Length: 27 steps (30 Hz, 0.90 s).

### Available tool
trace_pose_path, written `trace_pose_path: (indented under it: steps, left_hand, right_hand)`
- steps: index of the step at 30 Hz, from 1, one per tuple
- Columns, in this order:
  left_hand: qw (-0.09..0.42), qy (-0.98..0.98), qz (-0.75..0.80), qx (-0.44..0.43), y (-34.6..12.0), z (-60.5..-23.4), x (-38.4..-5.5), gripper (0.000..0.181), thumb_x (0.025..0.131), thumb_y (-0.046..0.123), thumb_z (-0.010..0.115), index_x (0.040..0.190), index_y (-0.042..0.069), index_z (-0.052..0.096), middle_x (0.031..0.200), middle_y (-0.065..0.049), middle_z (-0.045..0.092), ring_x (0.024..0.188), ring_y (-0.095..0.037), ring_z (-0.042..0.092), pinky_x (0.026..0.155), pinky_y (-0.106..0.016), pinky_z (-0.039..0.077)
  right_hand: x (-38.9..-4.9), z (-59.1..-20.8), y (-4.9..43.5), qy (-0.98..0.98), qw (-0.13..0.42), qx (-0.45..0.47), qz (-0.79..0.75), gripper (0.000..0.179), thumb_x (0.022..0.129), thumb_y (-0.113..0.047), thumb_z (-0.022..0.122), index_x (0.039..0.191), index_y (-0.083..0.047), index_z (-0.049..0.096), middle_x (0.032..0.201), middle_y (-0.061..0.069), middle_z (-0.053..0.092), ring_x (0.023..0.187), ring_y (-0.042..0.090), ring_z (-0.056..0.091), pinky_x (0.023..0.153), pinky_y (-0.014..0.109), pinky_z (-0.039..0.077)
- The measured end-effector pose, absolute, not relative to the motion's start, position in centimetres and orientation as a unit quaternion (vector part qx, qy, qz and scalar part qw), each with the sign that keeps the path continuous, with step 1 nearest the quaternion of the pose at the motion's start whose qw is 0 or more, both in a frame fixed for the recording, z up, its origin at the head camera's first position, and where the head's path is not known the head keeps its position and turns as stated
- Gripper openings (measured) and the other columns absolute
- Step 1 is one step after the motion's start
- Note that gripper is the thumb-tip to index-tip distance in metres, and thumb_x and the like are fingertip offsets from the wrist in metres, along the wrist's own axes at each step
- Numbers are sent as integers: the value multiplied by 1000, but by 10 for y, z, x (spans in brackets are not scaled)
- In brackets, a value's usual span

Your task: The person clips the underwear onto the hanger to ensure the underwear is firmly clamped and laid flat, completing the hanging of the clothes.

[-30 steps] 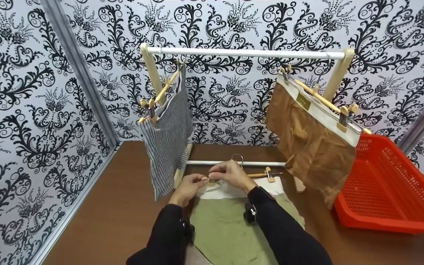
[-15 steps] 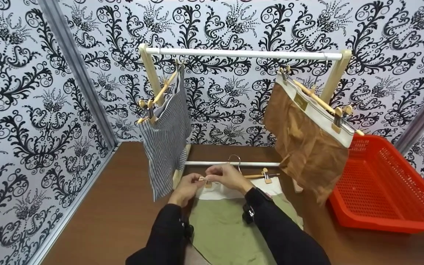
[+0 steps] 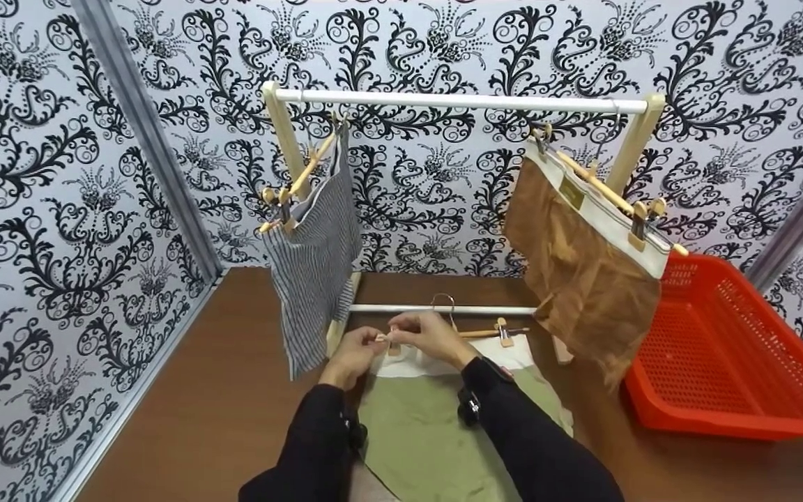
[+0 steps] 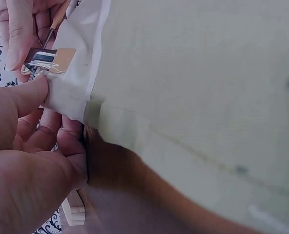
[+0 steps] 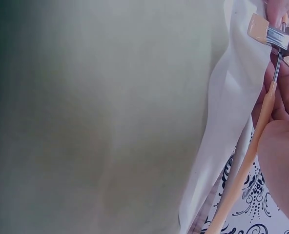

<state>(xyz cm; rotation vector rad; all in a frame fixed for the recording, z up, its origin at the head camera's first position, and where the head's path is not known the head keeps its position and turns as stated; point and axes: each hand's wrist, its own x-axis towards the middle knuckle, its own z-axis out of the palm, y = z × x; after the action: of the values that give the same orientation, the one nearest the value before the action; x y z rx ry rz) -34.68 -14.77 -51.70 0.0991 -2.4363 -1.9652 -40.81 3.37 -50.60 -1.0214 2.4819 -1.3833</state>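
Note:
An olive-green garment (image 3: 436, 418) with a white waistband (image 4: 73, 90) lies flat on the table under both forearms. Along its top runs a wooden clip hanger (image 5: 247, 170), its hook pointing toward the rack. At the waistband's left corner, my left hand (image 3: 354, 354) pinches the white cloth between thumb and fingers. My right hand (image 3: 433, 336) pinches the hanger's left clip (image 4: 49, 59), whose wooden pad lies over the waistband. The right clip (image 3: 505, 333) sits on the other end of the waistband, with no hand on it.
A wooden rack with a white top bar (image 3: 457, 100) stands behind the hands. A striped garment (image 3: 314, 272) hangs from it at left, a brown garment (image 3: 576, 258) at right. A red perforated basket (image 3: 729, 348) stands on the brown table (image 3: 213, 390) at right.
The head view has shifted slightly. Both hands stay at the left clip with only small finger movement. The brown garment's hanging cloth sways a little.

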Motion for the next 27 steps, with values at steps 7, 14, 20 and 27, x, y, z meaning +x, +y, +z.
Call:
trace_pose_path:
  steps: [7, 14, 20, 27]
  left_hand:
    - [15, -773, -634, 21, -145, -515, -346, 8, 95, 3, 66, 99, -4, 64, 94, -6, 61, 88, -19, 55, 75, -28, 44]
    - [37, -771, -633, 53, -142, -514, -350, 4, 95, 1, 64, 94, -2, 61, 91, -6, 56, 81, -18, 50, 67, -26, 41]
    - [88, -799, -588, 93, -138, -514, -348, 6, 92, 1, 65, 95, -4, 63, 91, -9, 58, 76, -20, 51, 63, -29, 42]
    - [137, -823, -533, 140, -138, -509, -342, 14, 89, 2, 66, 100, -7, 64, 91, -16, 66, 86, -32, 61, 77, -44, 50]
  right_hand:
    - [-404, -506, 37, 827, 38, -337, -448, 37, 95, -22, 72, 123, 2, 69, 106, 6, 74, 94, 17, 67, 87, 33, 54]
    - [-393, -498, 46, 814, -1, -316, -487, 43, 97, -16, 69, 135, 3, 60, 128, 17, 67, 113, 29, 66, 99, 39, 51]
    - [-383, -484, 72, 824, -23, -291, -486, 41, 98, -14, 67, 134, 2, 60, 131, 18, 64, 118, 33, 62, 104, 48, 46]
    - [-356, -473, 134, 859, 37, -274, -431, 50, 99, -17, 64, 138, 12, 52, 139, 30, 54, 128, 47, 51, 109, 60, 37]
